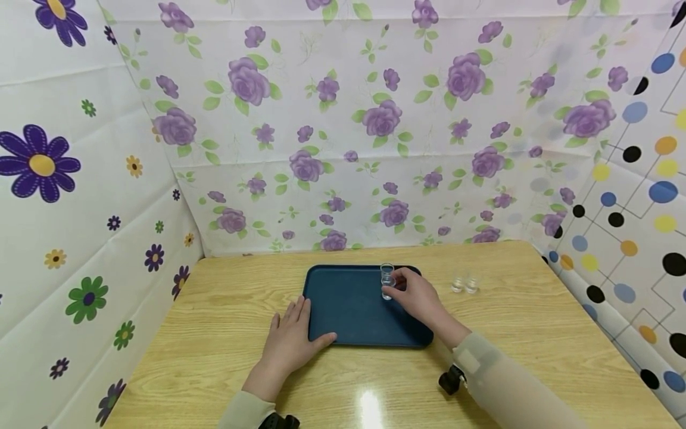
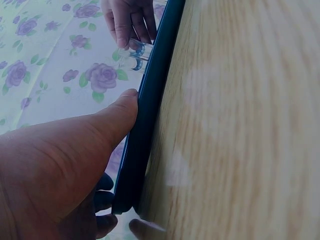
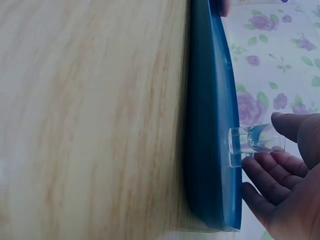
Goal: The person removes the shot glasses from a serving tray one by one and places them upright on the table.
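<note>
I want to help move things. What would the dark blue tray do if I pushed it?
The tray would probably slide, not tip, lying low and flat on the wooden table. It looks stiff, with a straight raised rim. The narrow shot glasses on it could topple.

My tray [image 1: 351, 310] is dark blue, glasses [image 1: 387, 279] clear, counter [image 1: 214, 333] pale yellow woodgrain, sleeves [image 1: 517, 384] beige-ish, and the back sheet [image 1: 343, 131] is white with purple roses, green leaves.
</note>
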`<act>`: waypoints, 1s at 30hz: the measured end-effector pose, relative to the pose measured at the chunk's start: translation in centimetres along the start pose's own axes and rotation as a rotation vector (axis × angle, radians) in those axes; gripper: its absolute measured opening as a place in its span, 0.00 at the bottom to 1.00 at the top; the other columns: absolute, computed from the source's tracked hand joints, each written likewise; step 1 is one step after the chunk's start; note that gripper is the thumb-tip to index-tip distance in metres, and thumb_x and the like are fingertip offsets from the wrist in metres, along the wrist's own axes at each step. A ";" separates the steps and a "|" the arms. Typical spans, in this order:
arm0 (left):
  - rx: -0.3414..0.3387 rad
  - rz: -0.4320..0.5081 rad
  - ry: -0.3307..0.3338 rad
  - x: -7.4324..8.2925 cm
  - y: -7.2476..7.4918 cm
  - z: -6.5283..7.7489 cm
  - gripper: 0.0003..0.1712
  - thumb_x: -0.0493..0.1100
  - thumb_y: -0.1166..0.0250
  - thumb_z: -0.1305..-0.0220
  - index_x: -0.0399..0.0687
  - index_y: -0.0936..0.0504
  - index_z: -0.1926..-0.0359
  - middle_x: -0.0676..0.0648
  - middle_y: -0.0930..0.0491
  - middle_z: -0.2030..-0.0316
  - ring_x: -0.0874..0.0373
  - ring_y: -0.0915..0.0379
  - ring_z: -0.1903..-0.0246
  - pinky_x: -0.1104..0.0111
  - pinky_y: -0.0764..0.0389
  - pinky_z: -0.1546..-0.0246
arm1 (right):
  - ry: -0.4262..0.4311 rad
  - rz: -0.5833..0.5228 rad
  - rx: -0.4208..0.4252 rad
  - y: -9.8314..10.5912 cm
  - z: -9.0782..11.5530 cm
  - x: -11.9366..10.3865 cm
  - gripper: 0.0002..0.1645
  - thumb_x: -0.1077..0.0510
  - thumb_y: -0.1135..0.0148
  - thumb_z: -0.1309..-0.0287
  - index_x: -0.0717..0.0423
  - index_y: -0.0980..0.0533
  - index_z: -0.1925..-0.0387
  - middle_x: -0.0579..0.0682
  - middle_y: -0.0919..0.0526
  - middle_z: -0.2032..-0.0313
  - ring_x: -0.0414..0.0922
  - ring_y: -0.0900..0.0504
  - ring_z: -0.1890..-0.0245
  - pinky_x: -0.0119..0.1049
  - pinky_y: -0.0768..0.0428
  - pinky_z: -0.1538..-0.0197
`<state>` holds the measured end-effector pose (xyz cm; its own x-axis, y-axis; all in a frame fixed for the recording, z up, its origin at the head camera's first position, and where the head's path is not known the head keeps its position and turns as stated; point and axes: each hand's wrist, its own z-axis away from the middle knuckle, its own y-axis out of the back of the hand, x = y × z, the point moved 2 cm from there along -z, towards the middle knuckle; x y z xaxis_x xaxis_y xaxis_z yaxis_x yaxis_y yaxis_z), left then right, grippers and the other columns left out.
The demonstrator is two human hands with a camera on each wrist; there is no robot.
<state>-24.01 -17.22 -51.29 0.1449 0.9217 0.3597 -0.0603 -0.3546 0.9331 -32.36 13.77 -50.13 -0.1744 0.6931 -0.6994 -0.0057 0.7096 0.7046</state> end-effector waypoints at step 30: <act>-0.003 -0.004 -0.003 -0.2 -0.2 0.0 0.66 0.79 0.34 0.30 0.38 0.43 0.12 0.36 0.47 0.13 0.35 0.53 0.15 0.31 0.54 0.19 | 0.027 -0.042 0.039 6.2 4.1 1.1 0.26 0.45 0.25 0.26 0.55 0.17 0.37 0.52 0.10 0.49 0.51 0.11 0.49 0.51 0.10 0.47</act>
<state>-24.00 -17.31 -51.57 0.1478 0.9228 0.3557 -0.0625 -0.3502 0.9346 -28.59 19.40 -47.02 -0.2013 0.6590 -0.7248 0.0242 0.7430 0.6688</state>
